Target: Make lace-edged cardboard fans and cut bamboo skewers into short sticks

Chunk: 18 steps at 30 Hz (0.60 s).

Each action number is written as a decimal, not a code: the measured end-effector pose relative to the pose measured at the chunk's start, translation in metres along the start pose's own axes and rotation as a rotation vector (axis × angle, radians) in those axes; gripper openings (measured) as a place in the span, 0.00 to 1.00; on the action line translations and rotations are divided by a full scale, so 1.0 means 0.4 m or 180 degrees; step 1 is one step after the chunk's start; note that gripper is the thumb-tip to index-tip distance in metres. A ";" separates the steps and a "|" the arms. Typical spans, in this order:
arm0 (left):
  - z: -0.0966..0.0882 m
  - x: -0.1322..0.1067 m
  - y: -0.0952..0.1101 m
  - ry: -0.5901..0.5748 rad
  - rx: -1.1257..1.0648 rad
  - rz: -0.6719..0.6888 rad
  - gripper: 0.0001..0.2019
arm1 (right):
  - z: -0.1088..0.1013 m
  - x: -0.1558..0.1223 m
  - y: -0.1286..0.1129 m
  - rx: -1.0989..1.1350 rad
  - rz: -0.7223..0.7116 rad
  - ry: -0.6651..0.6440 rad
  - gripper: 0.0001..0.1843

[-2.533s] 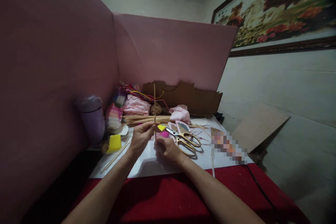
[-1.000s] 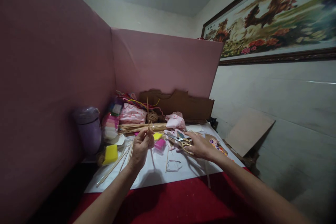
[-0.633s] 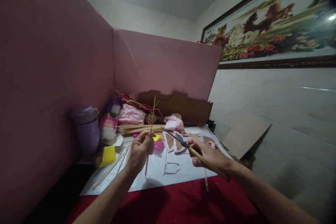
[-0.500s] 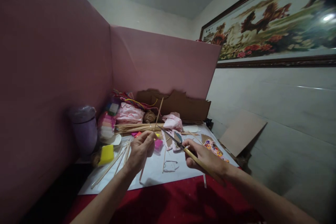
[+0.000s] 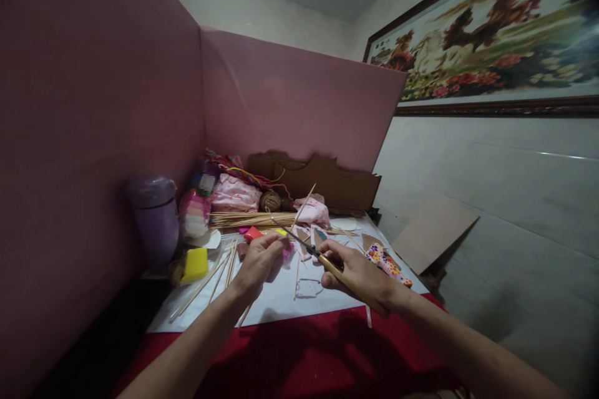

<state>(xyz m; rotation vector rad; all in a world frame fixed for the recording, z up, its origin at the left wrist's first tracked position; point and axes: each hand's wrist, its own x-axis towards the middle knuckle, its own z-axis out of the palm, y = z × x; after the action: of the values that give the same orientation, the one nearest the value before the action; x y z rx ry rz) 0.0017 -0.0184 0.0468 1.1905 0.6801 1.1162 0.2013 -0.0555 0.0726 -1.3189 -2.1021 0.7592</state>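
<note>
My left hand [image 5: 262, 262] pinches a thin wooden stick [image 5: 304, 207] between thumb and fingers. The stick leans to the right at its top, and its lower end shows below the hand. In my right hand [image 5: 355, 269] is a pair of scissors [image 5: 336, 270] with dark blades and gold-coloured handles. Its blades point left and cross the stick just above my left fingertips; whether they touch it I cannot tell. Below the blades, a small clear piece with a dark outline [image 5: 307, 288] lies on the white sheet [image 5: 281, 315].
A bundle of sticks [image 5: 243, 220], a twine ball [image 5: 270, 201] and pink cloth [image 5: 236, 193] lie at the back before torn cardboard [image 5: 355, 192]. At left are a purple container [image 5: 156, 224], a yellow block [image 5: 195, 264] and loose sticks [image 5: 199, 293]. Flower-patterned pieces [image 5: 386, 265] lie right.
The stick has tilted further right, and the scissor blades have moved left across it, close to my left fingers. The camera view has shifted slightly.
</note>
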 end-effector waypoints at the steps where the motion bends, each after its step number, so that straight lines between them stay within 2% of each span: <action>1: 0.000 0.000 0.002 -0.0004 0.0010 -0.0032 0.12 | -0.001 0.001 -0.002 -0.0003 0.0003 -0.0001 0.27; 18: -0.004 -0.002 0.014 -0.0055 -0.0003 -0.0171 0.08 | -0.008 0.004 -0.016 0.0018 0.0002 -0.0148 0.29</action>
<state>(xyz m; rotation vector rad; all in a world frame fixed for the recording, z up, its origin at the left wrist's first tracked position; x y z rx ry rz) -0.0015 -0.0186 0.0514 1.1735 0.6944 1.0601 0.1991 -0.0559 0.0794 -1.3107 -2.1343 0.8026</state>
